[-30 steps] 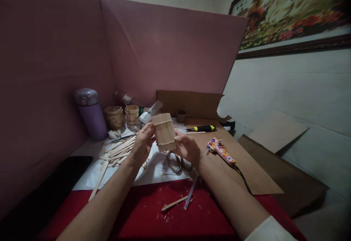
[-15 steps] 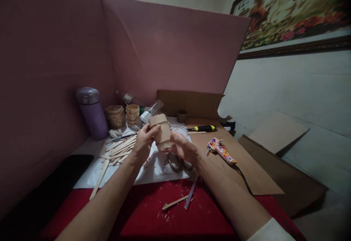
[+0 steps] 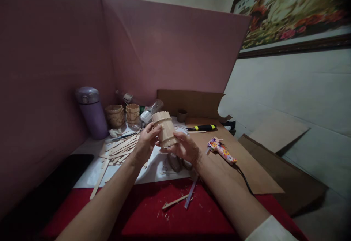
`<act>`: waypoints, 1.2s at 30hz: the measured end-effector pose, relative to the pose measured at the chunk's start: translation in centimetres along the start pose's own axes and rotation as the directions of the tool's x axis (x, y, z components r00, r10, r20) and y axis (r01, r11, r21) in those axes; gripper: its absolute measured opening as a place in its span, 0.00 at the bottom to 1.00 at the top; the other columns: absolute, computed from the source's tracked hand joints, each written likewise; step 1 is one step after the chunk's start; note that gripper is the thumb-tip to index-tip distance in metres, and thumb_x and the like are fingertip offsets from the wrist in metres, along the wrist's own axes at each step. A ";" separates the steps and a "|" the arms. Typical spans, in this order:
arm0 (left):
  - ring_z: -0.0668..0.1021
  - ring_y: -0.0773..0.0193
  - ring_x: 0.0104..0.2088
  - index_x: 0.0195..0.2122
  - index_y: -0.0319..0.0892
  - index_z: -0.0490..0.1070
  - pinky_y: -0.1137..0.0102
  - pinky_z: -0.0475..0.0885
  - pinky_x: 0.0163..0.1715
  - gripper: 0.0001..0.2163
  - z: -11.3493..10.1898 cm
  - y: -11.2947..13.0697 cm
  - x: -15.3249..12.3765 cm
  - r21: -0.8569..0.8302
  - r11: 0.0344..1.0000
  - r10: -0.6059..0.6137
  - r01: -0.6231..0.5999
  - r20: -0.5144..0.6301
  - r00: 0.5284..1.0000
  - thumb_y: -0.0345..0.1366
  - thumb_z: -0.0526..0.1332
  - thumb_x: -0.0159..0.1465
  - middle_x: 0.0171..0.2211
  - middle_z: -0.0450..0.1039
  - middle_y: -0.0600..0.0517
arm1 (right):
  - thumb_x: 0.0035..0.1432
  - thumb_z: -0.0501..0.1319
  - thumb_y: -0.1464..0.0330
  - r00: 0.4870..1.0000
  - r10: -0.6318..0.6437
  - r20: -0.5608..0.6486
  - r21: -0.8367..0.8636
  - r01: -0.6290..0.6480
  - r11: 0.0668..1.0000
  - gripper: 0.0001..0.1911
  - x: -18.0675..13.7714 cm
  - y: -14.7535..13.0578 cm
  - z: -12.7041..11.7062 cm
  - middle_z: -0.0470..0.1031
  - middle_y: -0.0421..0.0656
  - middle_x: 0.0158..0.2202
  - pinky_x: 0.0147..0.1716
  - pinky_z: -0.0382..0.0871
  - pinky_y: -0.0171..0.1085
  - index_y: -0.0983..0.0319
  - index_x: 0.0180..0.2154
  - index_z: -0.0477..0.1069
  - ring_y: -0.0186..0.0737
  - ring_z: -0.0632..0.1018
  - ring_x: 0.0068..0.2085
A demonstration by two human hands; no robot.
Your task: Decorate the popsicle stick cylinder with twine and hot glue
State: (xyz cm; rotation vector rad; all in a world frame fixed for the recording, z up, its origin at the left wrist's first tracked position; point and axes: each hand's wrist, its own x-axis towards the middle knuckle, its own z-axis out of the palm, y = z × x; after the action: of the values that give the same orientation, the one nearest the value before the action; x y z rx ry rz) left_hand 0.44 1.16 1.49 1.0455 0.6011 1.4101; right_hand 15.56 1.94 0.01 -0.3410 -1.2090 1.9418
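Note:
Held up between both hands is a small wooden-stick cup (image 3: 166, 130), tilted, with rope-like bands near its two ends. My left hand (image 3: 147, 138) grips its left side, the thumb lying across the front. On the lower right side, the fingers of my right hand (image 3: 186, 146) are closed around it. Under the hands, a pair of scissors (image 3: 174, 163) rests on white paper (image 3: 153, 177), partly hidden by my right hand. Loose wooden craft sticks (image 3: 123, 149) are piled left of my left hand.
A floral glue gun (image 3: 221, 151) with a black cord and a yellow-black utility knife (image 3: 204, 128) lie on cardboard (image 3: 255, 179) at right. Behind stand a purple bottle (image 3: 93, 115), finished-looking stick cups (image 3: 133, 114), a plastic bottle (image 3: 151, 111) and a small dark pot (image 3: 181, 115).
The cup has shifted slightly right and turned in my hands, so more of its slatted side and both bands show. Both hands still hold it.

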 end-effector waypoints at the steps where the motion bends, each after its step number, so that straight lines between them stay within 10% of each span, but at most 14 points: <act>1: 0.76 0.63 0.35 0.45 0.39 0.71 0.73 0.68 0.27 0.19 -0.1 -0.1 0.1 -0.001 1.000 0.014 -0.014 -0.018 1.000 0.41 0.67 0.53 0.41 0.75 0.46 | 0.53 0.60 0.60 1.000 -0.005 -0.008 -0.008 0.005 1.000 0.20 0.0 0.0 0.1 0.78 0.49 0.41 0.43 0.73 0.48 0.63 0.45 0.69 0.48 0.78 0.43; 13: 0.76 0.58 0.43 0.47 0.39 0.70 0.65 0.68 0.45 0.21 -0.5 -0.8 0.5 0.054 0.992 0.120 -0.118 -0.039 0.992 0.42 0.68 0.53 0.43 0.74 0.45 | 0.49 0.66 0.64 0.994 -0.074 -0.078 -0.111 0.065 0.992 0.23 0.4 0.3 0.6 0.76 0.47 0.45 0.40 0.75 0.42 0.61 0.47 0.67 0.43 0.76 0.44; 36: 0.76 0.60 0.38 0.46 0.40 0.70 0.68 0.70 0.39 0.23 -0.7 -1.4 0.7 0.154 0.976 0.165 -0.156 -0.048 0.985 0.40 0.69 0.49 0.39 0.75 0.48 | 0.44 0.69 0.65 0.974 -0.141 -0.179 -0.164 0.112 0.980 0.24 0.8 1.0 0.4 0.76 0.46 0.44 0.37 0.74 0.40 0.61 0.43 0.65 0.43 0.78 0.41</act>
State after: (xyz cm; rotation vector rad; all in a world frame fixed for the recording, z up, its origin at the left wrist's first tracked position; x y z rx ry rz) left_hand 0.62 2.21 0.10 1.1951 0.6876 1.5607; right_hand 14.29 2.09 -0.49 -0.5048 -1.2255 1.6716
